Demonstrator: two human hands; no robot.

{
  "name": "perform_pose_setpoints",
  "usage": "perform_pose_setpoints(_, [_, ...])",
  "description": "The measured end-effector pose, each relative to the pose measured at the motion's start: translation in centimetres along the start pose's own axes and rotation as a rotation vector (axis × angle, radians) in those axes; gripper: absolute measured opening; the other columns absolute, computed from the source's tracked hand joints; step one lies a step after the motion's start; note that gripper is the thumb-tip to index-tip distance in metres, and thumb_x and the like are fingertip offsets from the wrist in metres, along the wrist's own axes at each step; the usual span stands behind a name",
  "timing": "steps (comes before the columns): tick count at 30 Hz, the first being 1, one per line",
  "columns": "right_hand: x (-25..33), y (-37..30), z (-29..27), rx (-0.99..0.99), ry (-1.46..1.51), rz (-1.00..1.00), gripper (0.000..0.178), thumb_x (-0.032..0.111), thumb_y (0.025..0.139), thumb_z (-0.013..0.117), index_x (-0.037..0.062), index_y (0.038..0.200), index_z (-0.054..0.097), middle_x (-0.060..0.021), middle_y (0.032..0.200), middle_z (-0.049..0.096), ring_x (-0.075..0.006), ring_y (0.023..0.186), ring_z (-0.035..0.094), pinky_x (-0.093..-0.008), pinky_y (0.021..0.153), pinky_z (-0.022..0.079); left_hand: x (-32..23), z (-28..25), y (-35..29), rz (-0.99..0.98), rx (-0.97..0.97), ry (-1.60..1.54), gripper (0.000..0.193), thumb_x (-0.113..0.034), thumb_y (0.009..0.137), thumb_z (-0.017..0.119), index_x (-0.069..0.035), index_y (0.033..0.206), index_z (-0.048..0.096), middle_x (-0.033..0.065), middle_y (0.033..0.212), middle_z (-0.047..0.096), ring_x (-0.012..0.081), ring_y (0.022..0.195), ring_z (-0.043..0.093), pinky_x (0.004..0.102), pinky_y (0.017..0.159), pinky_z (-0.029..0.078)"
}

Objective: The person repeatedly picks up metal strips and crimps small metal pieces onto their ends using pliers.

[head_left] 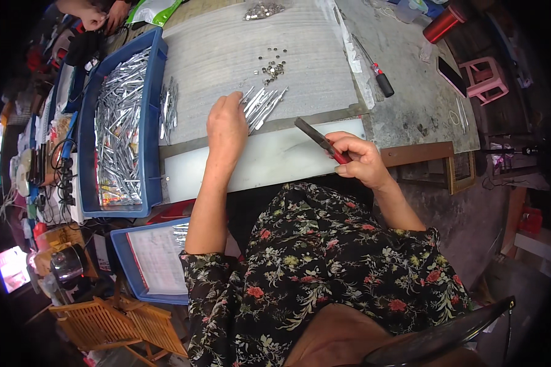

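My left hand (228, 127) is closed, fingertips together, at the left edge of a small pile of slim silver metal pieces (266, 105). What lies between its fingers is hidden. In my right hand (362, 160) is a red-handled tool with a long, flat, dark metal head (312, 133); its head points up and left, above the white board (220, 168) along the near table edge. Beyond the pile, small round metal parts (274, 70) lie scattered on a pale foam sheet (208, 46). More slim pieces (168, 110) lie left of my left hand.
A blue bin (155, 116) full of slim metal pieces stands left; a lower blue tray (125, 257) is below it. A screwdriver (379, 76), a phone (451, 76) and a red cylinder (444, 24) are right. Another person's hands (104, 17) show at top left.
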State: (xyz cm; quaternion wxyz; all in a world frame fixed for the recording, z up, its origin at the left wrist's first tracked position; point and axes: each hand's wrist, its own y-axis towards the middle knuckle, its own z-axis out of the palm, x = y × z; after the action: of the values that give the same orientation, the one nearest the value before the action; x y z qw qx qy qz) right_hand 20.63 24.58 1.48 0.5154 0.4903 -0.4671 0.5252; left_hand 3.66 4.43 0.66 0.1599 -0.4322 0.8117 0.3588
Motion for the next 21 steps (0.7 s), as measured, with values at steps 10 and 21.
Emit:
perform_pose_setpoints(10, [-0.6,-0.2,-0.2,-0.003,0.09,0.008,0.022,-0.003,0.061,0.058,-0.0028,0.083,0.055,-0.0118,0.108,0.046,-0.0118,0.087,0.046,-0.0224,0.075,0.037,0.7,0.4,0.2,0.021,0.024,0.043,0.01,-0.001,0.071,0.053,0.0,0.08,0.058,0.0167,0.075,0.056,0.0327,0.073,0.054,0.04,0.065,0.044])
perform_pose_setpoints(21, [-0.5,-0.3,-0.2,0.012,0.046,0.023,0.025,0.002,0.059,0.06,-0.0032,0.083,0.055,-0.0129,0.109,0.046,-0.0144,0.093,0.045,-0.0256,0.083,0.034,8.4,-4.4,2.1,-0.223,-0.018,0.681,0.012,-0.006,0.073,0.051,0.001,0.083,0.054,0.0175,0.083,0.056,0.0338,0.076,0.057,0.0415,0.065,0.046])
